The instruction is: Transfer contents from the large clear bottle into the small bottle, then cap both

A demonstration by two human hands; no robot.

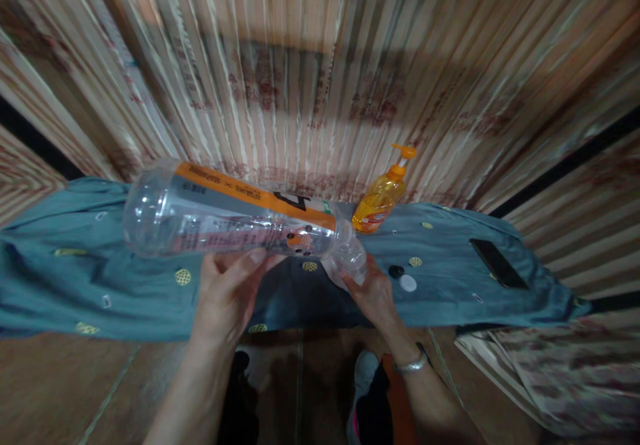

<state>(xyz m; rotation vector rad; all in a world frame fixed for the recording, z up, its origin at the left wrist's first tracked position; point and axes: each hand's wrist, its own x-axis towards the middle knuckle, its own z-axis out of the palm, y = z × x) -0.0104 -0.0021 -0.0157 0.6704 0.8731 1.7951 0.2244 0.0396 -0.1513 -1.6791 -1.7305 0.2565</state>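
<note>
My left hand (233, 285) is closed round the underside of a large clear plastic bottle (230, 222) with an orange and grey label. The bottle lies almost level in the air, its base to the left and its neck to the right, slightly lower. At that neck my right hand (373, 292) grips a small clear plastic container (353, 258), whose full shape is partly hidden by the fingers. Something whitish (334, 273) shows under the neck, too blurred to name. Just beyond stands a pump bottle (377, 202) of orange-yellow liquid.
A black cap (397, 272) and a white round cap (408, 283) lie on the blue-green cloth (135, 298) right of my hand. A dark phone (497, 263) rests further right. Behind the narrow covered surface hangs a pleated curtain (300, 98).
</note>
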